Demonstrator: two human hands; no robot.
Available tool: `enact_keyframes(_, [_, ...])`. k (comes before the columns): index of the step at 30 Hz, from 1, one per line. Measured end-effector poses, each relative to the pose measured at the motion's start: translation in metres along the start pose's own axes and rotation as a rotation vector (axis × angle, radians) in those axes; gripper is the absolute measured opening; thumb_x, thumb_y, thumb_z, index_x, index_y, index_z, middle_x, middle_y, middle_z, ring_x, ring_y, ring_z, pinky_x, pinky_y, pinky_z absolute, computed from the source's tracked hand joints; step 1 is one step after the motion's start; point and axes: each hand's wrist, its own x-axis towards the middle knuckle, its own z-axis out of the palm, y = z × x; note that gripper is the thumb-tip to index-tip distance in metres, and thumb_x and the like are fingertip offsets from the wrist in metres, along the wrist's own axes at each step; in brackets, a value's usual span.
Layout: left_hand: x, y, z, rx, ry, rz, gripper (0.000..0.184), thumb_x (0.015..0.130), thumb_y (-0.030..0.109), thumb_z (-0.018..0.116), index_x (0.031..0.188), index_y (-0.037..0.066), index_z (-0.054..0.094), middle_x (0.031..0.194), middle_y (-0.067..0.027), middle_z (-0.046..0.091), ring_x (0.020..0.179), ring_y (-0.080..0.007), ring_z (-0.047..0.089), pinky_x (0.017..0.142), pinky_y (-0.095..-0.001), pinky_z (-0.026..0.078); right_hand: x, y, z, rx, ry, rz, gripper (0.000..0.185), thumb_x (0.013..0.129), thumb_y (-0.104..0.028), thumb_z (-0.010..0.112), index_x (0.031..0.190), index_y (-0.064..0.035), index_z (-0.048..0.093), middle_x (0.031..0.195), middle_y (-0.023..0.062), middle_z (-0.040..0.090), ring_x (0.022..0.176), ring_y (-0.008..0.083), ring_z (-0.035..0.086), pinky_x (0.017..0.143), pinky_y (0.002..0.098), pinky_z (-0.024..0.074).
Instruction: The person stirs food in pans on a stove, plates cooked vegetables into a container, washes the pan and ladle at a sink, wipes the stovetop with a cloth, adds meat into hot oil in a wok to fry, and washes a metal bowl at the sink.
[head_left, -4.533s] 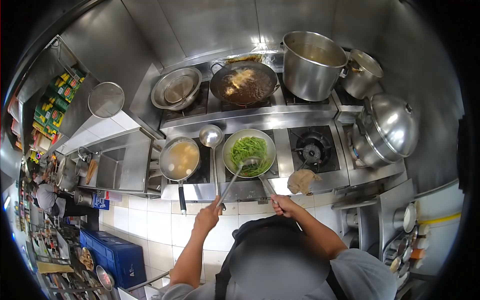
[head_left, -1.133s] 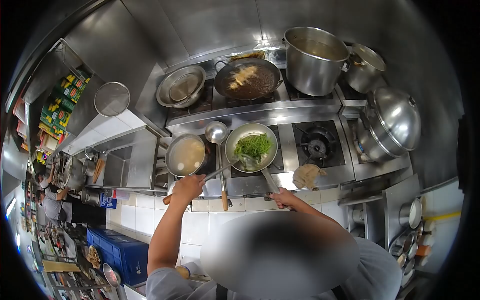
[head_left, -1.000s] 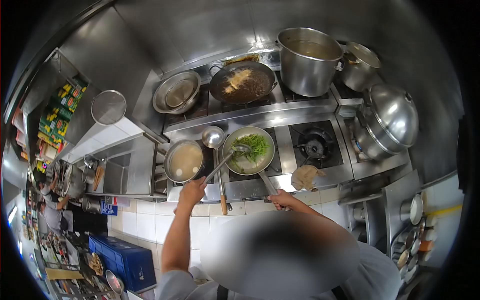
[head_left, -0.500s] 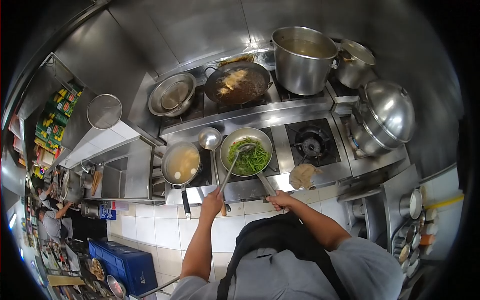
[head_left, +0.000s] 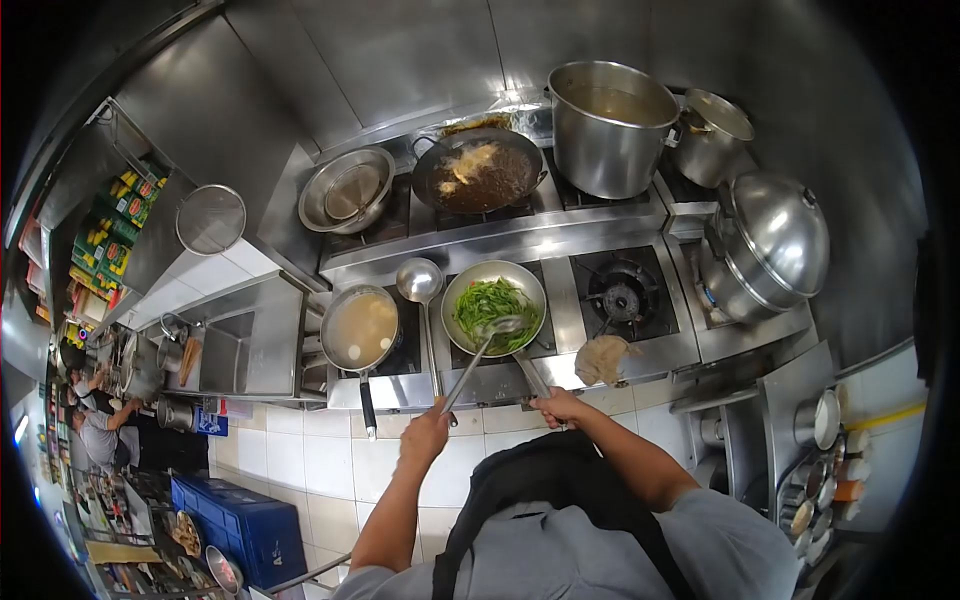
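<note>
Left hand [head_left: 425, 433]: fingers wrapped around the handle of a long metal ladle [head_left: 467, 373], its head lowered among the greens. Right hand [head_left: 557, 408]: clenched on the handle of a pale-lined frying pan [head_left: 488, 271], close to that handle's end. Frying pan: one, round, on the front row of the stove, in the middle; contents, a heap of glossy green vegetables [head_left: 485, 303] with a few small red bits near the top. Second ladle [head_left: 419, 281]: bowl on the stove just left of the pan, handle running toward the person and passing beside the left hand (contact between the two, if any, cannot be made out). Saucepan [head_left: 328, 328]: one, front row, farther left, black-handled, holding cloudy pale liquid with two round white pieces at its near side. Burner [head_left: 622, 290]: one, black, right of the pan. Cloth [head_left: 601, 360]: one, beige, crumpled at the stove's front edge, near the right hand. Back row, left to right: metal bowl [head_left: 312, 205] with a strainer inside; dark wok [head_left: 425, 180] of brown liquid and golden food; tall stockpot [head_left: 600, 160]; smaller pot [head_left: 695, 160]. Far right: large vessel with domed lid [head_left: 778, 228].
</note>
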Motion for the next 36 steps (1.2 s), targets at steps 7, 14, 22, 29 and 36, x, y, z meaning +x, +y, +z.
enact_keyframes(7, [0.074, -0.026, 0.033, -0.021, 0.205, -0.042, 0.043, 0.098, 0.033, 0.054, 0.139, 0.019, 0.057, 0.094, -0.0230, 0.071, 0.089, -0.0449, 0.068, 0.081, -0.0540, 0.054, 0.003, 0.005, 0.001, -0.003, -0.015, 0.002, 0.040, 0.090, -0.018, 0.071, 0.098, -0.0047, 0.035, 0.063, 0.0042, 0.047, 0.044, 0.0134, 0.046, 0.037, 0.0315, 0.0402])
enact_keyframes(14, [0.044, 0.002, -0.014, 0.064, -0.009, -0.021, 0.038, 0.097, 0.034, 0.056, 0.135, 0.029, 0.061, 0.101, -0.0190, 0.071, 0.094, -0.0397, 0.068, 0.082, -0.0514, 0.053, 0.006, 0.005, -0.007, 0.047, -0.040, 0.023, 0.041, 0.089, -0.018, 0.074, 0.101, -0.0040, 0.037, 0.064, 0.0030, 0.047, 0.043, 0.0132, 0.044, 0.038, 0.0315, 0.0401])
enact_keyframes(22, [-0.044, -0.025, -0.064, -0.150, -0.098, 0.076, 0.039, 0.099, 0.033, 0.052, 0.134, 0.017, 0.062, 0.109, -0.0230, 0.069, 0.100, -0.0422, 0.066, 0.088, -0.0505, 0.052, -0.035, 0.052, -0.010, -0.370, -0.022, -0.257, 0.022, 0.090, -0.019, 0.071, 0.089, -0.0061, 0.053, 0.058, 0.0018, 0.052, 0.043, 0.0135, 0.051, 0.038, 0.0301, 0.0388])
enact_keyframes(29, [-0.035, -0.014, -0.044, 0.000, -0.082, 0.004, 0.038, 0.099, 0.031, 0.051, 0.131, 0.014, 0.063, 0.104, -0.0262, 0.069, 0.098, -0.0460, 0.065, 0.086, -0.0539, 0.052, -0.033, -0.026, 0.009, -0.218, -0.021, -0.097, 0.022, 0.090, -0.012, 0.068, 0.081, -0.0059, 0.048, 0.056, 0.0010, 0.048, 0.042, 0.0132, 0.050, 0.037, 0.0300, 0.0387])
enact_keyframes(36, [0.012, 0.009, -0.054, 0.039, 0.126, -0.057, 0.039, 0.098, 0.030, 0.054, 0.135, 0.019, 0.060, 0.093, -0.0236, 0.070, 0.084, -0.0449, 0.067, 0.078, -0.0543, 0.053, -0.021, 0.002, 0.009, -0.149, -0.027, -0.193, 0.023, 0.091, -0.008, 0.063, 0.109, -0.0067, 0.048, 0.059, 0.0027, 0.046, 0.041, 0.0118, 0.044, 0.037, 0.0306, 0.0383])
